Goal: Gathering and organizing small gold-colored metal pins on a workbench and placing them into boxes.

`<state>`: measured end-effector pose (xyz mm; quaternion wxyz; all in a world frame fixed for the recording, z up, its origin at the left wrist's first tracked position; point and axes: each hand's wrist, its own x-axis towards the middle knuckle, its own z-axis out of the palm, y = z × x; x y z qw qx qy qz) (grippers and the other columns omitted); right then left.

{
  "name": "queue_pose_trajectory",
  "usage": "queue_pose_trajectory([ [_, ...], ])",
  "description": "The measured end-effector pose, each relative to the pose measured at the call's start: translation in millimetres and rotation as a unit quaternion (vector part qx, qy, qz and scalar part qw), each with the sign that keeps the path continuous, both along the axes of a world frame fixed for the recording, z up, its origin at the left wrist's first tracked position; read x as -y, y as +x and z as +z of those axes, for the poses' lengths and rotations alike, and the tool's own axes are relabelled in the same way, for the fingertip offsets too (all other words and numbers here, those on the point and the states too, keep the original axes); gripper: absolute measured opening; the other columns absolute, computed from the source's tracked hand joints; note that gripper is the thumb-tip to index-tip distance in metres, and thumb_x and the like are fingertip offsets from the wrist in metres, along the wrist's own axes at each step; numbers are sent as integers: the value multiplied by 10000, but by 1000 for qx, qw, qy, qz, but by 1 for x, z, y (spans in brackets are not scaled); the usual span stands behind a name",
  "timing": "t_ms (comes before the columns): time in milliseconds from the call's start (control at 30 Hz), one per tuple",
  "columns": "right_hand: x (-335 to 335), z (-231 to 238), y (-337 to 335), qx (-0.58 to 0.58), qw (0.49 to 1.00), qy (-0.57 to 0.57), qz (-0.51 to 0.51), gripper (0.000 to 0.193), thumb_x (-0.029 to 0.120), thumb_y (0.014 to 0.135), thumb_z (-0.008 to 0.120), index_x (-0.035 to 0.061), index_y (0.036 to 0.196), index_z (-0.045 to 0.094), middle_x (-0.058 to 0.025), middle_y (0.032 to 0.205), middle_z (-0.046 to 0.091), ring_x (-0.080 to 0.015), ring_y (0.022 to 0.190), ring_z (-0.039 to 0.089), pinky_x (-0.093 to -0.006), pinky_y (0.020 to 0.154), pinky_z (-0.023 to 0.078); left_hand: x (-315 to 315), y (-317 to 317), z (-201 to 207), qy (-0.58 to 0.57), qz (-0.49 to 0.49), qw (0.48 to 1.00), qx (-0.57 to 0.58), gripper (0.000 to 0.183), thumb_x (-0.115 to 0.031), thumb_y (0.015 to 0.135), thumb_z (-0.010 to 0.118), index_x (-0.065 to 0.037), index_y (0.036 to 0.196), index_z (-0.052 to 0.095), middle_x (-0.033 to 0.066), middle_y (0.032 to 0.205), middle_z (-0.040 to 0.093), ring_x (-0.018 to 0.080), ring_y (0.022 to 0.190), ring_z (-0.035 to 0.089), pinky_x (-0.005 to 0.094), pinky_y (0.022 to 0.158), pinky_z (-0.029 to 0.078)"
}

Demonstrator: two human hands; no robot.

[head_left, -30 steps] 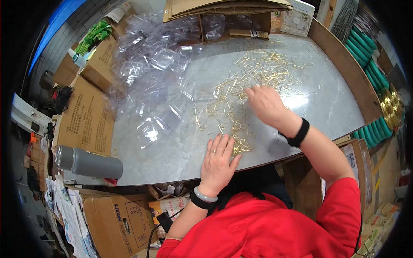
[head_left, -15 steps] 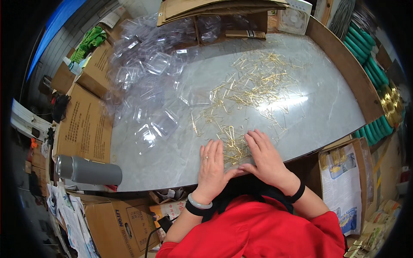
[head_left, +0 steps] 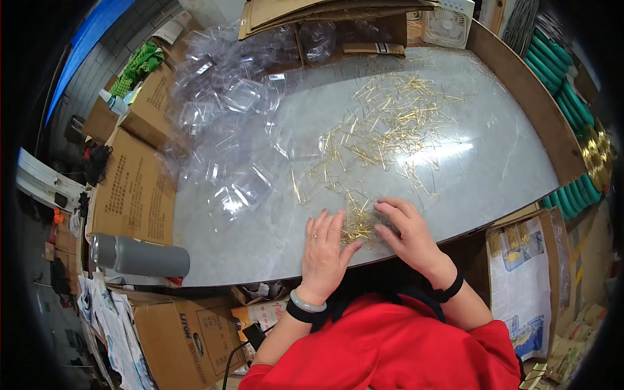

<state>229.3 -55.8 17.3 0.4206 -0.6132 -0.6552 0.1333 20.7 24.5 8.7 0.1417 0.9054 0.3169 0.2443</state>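
Note:
A small heap of thin gold-coloured bent wire pieces [head_left: 358, 223] lies near the front edge of the grey table [head_left: 500, 185]. My left hand [head_left: 322, 252] rests flat at the heap's left side, fingers stretched and thumb out toward it. On the other side my right hand [head_left: 411, 239] is raised slightly, its fingers bent and apart, with the fingertips close to the wires. Neither hand visibly holds anything. Farther back, a wider scatter of the same gold wire pieces [head_left: 406, 127] spreads over the table.
Clear plastic packs [head_left: 227, 140] are piled on the table's left. A grey bottle [head_left: 148, 255] lies at the front left corner, beside cardboard boxes [head_left: 133, 198]. A brown board [head_left: 536, 107] borders the right side. At the back stands a white fan [head_left: 447, 25].
My right hand's fingers have gone from stretched to bent, and the hands are slightly farther apart. The wires between them have shifted into a different heap. The whole view has moved a little.

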Motion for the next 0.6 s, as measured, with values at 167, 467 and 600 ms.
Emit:
queue_pose_trajectory([
  [167, -5, 22, -13, 165, 986, 23, -28, 515, 211, 863, 783, 36, 1314, 605, -165, 1330, 592, -350, 1247, 558, -454, 1064, 445, -3, -7, 5, -33, -27, 999, -3, 877, -314, 850, 802, 41, 1514, 353, 243, 1439, 460, 419, 1408, 402, 566, 1206, 281],
  [467, -12, 3, -6, 70, 991, -17, 117, 379, 44, 860, 665, 27, 1238, 630, -141, 1225, 636, -352, 1212, 569, -450, 1036, 463, -9, -9, 5, -49, -46, 998, -4, 880, -268, 854, 792, 48, 1533, 330, 238, 1494, 440, 440, 1439, 364, 568, 1213, 254],
  [600, -9, 12, -21, 68, 996, 42, 44, 444, 112, 847, 723, 40, 1269, 604, -143, 1277, 602, -349, 1223, 554, -447, 1038, 464, -8, -8, 12, -34, -65, 997, -32, 793, -243, 886, 759, 6, 1530, 367, 204, 1492, 463, 443, 1440, 359, 577, 1205, 251],
])
